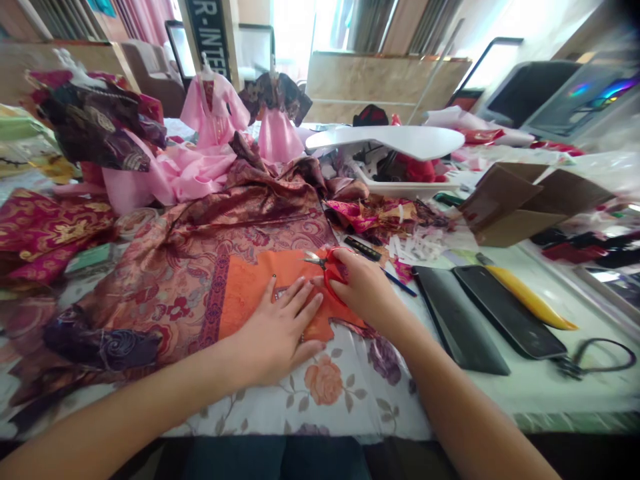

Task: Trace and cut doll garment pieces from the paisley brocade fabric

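Orange cloth [245, 287] lies on a larger patterned reddish fabric [175, 293] at the middle of the table. My left hand [277, 327] rests flat on the orange cloth with its fingers spread. Just right of it, my right hand [355, 283] is closed on red-handled scissors [331, 273]. Their metal blades point left over the orange cloth, beyond my left fingertips. A small shape on the cloth is partly covered by my left fingers.
Behind stand small pink dresses [213, 110] and a white board [385, 139]. To the right are an open cardboard box [520, 200], a black case [460, 320], a phone [510, 310] and a yellow object [533, 300]. A blue pen [400, 282] lies beside my right hand.
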`<state>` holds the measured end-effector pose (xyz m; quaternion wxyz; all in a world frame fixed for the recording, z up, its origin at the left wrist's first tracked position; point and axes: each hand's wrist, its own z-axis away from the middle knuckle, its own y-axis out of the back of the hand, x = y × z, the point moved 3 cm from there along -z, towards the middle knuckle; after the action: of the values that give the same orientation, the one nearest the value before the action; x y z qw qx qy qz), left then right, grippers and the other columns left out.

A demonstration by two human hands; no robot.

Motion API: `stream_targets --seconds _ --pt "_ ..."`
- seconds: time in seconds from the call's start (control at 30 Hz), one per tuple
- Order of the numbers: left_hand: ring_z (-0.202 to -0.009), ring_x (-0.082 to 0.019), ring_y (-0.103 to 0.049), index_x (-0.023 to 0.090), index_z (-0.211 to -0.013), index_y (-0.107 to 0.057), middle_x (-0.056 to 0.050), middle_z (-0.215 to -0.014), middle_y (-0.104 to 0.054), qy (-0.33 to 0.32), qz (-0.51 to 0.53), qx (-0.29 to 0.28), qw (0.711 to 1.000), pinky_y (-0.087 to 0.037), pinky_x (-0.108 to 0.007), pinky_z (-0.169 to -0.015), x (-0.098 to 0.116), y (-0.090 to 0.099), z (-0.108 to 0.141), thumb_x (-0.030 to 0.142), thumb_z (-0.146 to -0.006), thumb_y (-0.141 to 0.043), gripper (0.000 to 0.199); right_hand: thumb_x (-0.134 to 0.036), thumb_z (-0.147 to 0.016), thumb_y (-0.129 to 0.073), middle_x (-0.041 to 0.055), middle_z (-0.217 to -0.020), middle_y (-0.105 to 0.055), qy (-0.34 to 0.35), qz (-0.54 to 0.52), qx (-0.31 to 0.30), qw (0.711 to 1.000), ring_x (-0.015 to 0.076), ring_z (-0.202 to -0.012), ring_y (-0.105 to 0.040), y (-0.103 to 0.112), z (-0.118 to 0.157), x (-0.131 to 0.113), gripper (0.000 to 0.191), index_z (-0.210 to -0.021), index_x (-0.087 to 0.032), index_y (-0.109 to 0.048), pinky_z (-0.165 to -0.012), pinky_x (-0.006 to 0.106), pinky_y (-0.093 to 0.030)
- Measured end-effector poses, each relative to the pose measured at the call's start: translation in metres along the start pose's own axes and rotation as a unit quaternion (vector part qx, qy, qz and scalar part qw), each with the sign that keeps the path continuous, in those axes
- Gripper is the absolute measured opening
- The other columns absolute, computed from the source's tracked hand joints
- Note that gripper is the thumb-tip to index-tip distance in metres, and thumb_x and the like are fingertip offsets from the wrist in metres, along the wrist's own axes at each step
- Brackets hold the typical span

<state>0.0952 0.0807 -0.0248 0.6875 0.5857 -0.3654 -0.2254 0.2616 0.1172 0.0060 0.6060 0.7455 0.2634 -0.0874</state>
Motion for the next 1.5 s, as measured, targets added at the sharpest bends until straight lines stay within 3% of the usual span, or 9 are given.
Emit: stream_targets --seconds 0.1,0.2,0.3,0.4,0.47,0.57,0.67,1.17,1.5 --pt "-0.144 -0.03 -0.008 0.013 -0.148 -0.022 -0.014 -0.155 -0.015 0.008 0.002 -0.006 1.0 -0.001 -0.063 -0.111 0.004 -0.002 0.0 0.06 -0.094 -0.021 0.071 -0.02 -0.079 -0.056 0.0032 -0.082 -0.062 -0.014 -0.13 0.042 0.991 0.019 -0.074 -0.057 -0.005 0.004 -0.011 0.013 -0.092 -0.02 -0.054 -0.068 0.03 -0.043" --pt "-0.144 -0.031 -0.006 0.013 -0.149 -0.018 -0.016 -0.155 -0.014 0.0 0.012 -0.007 1.0 -0.003 -0.062 -0.111 0.005 0.002 0.001 0.061 -0.093 -0.023 0.073 -0.031 -0.083 -0.057 0.0008 -0.08 -0.06 -0.009 -0.293 0.055 0.955 0.0167 -0.074 -0.057 -0.013 0.007 -0.021 0.011 -0.086 -0.021 -0.051 -0.07 0.029 -0.046" --pt "-0.144 -0.026 -0.005 0.014 -0.149 -0.016 -0.013 -0.155 -0.016 -0.001 0.019 0.016 1.0 -0.008 -0.054 -0.114 -0.007 0.018 0.006 0.057 -0.095 -0.022 0.069 -0.034 -0.083 -0.059 0.0003 -0.082 -0.059 -0.008 -0.351 0.063 0.934 0.0165 -0.076 -0.057 -0.017 0.01 -0.024 0.015 -0.087 -0.022 -0.05 -0.073 0.029 -0.047" --pt "-0.144 -0.02 -0.008 0.018 -0.148 -0.024 -0.007 -0.156 -0.016 0.023 0.012 0.035 0.999 -0.011 -0.042 -0.117 -0.034 0.035 0.014 0.053 -0.097 -0.02 0.062 -0.031 -0.083 -0.059 0.0009 -0.081 -0.059 -0.008 -0.297 0.088 0.951 0.0175 -0.075 -0.057 -0.015 0.011 -0.022 0.014 -0.09 -0.022 -0.051 -0.072 0.031 -0.046" --pt "-0.145 -0.021 -0.005 0.024 -0.147 -0.026 -0.004 -0.157 -0.012 0.027 0.001 0.013 1.0 -0.011 -0.042 -0.116 -0.053 0.039 0.02 0.059 -0.095 -0.025 0.063 -0.025 -0.081 -0.06 0.0039 -0.085 -0.062 0.001 -0.199 0.078 0.977 0.0207 -0.08 -0.058 -0.014 0.01 -0.021 0.015 -0.092 -0.02 -0.053 -0.073 0.033 -0.046" --pt "-0.145 -0.024 -0.002 0.029 -0.149 -0.017 -0.004 -0.157 -0.007 0.013 -0.014 -0.02 1.0 -0.005 -0.047 -0.116 -0.071 0.033 0.027 0.069 -0.087 -0.033 0.075 -0.013 -0.075 -0.06 0.0099 -0.096 -0.064 0.039 -0.058 0.025 0.997 0.026 -0.092 -0.058 -0.019 0.007 -0.021 0.022 -0.096 -0.018 -0.055 -0.079 0.037 -0.045" --pt "-0.145 -0.025 -0.001 0.027 -0.15 -0.014 -0.006 -0.157 -0.003 0.003 -0.017 -0.022 1.0 0.001 -0.049 -0.115 -0.074 0.023 0.03 0.075 -0.081 -0.036 0.086 -0.009 -0.074 -0.058 0.0107 -0.097 -0.063 0.077 -0.005 -0.012 0.997 0.0263 -0.094 -0.056 -0.026 0.004 -0.022 0.02 -0.093 -0.017 -0.055 -0.081 0.037 -0.044" --pt "-0.145 -0.025 -0.001 0.03 -0.15 -0.008 -0.005 -0.157 -0.003 0.008 -0.01 -0.041 0.999 0.005 -0.05 -0.114 -0.074 0.02 0.032 0.077 -0.08 -0.034 0.088 -0.014 -0.077 -0.058 0.0082 -0.09 -0.061 0.041 0.05 -0.066 0.996 0.0234 -0.084 -0.054 -0.03 0.003 -0.019 0.012 -0.084 -0.019 -0.049 -0.073 0.033 -0.042" --pt "-0.145 -0.021 -0.002 0.027 -0.149 -0.017 -0.003 -0.158 -0.008 0.045 -0.011 -0.012 0.999 -0.003 -0.041 -0.117 -0.092 0.045 0.046 0.068 -0.088 -0.032 0.075 -0.022 -0.08 -0.055 0.0118 -0.095 -0.062 0.057 0.034 -0.028 0.997 0.029 -0.089 -0.057 -0.031 0.004 -0.013 0.015 -0.094 -0.018 -0.052 -0.076 0.041 -0.047"
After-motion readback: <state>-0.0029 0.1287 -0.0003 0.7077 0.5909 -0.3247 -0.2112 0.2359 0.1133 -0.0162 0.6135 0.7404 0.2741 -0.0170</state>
